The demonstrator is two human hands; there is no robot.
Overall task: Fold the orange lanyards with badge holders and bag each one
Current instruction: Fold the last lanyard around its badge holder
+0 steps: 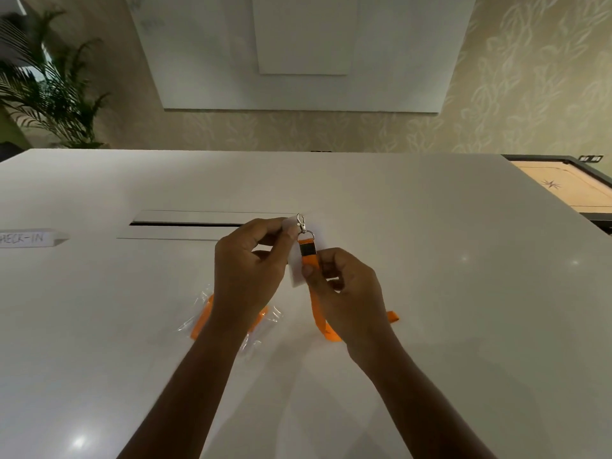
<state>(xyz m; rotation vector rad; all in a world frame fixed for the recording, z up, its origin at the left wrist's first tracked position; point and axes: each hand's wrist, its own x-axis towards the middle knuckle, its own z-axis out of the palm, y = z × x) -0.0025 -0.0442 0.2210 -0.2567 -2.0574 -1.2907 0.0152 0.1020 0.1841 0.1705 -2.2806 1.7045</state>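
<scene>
Pinching the orange lanyard [313, 293], right hand [344, 293] beside left hand [248, 273].

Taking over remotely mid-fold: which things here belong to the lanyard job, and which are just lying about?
Job:
orange lanyard, pinched by right hand
badge holder, held by left hand
metal clip
bagged lanyard

Lying about:
CHECK-IN sign
potted plant
game board

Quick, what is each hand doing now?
Left hand: pinches the clear badge holder.
Right hand: pinches the orange lanyard below its metal clip.
</scene>
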